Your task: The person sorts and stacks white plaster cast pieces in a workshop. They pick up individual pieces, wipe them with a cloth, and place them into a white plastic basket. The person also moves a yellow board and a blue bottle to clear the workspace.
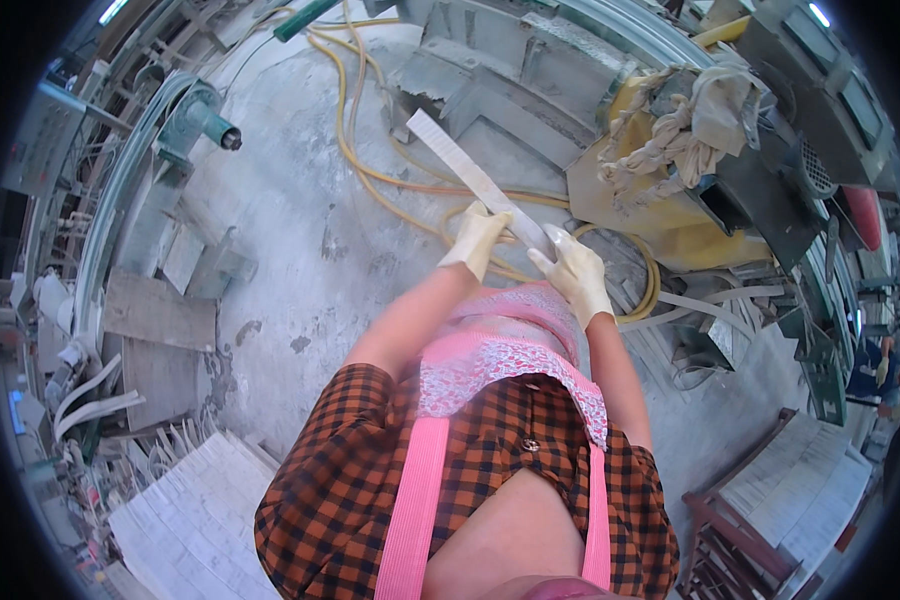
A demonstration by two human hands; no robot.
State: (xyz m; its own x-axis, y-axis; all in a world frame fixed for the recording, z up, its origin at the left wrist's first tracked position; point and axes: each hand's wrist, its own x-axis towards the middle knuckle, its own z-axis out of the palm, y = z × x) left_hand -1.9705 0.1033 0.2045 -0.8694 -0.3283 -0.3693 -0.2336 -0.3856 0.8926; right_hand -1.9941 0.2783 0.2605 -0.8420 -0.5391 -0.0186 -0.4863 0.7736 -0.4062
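Note:
A long, flat, pale grey-white strip (458, 163) slants in front of me, its far end up and to the left. Both my hands wear cream-coloured gloves. My left hand (478, 238) is closed on the strip's left edge around its middle. Closer to my body, my right hand (576, 270) grips the near end, with its thumb on the left side and its fingers over the right. The strip is held above the dusty floor, and part of its near end is covered by my right hand.
A yellow hose (355, 150) curls across the floor (280, 200). On the right hangs a knotted cloth (670, 130) over yellowish sheeting. Stacked pale strips lie at lower left (190, 510) and on a reddish rack (740, 520). A green machine part (205, 125) juts out at left.

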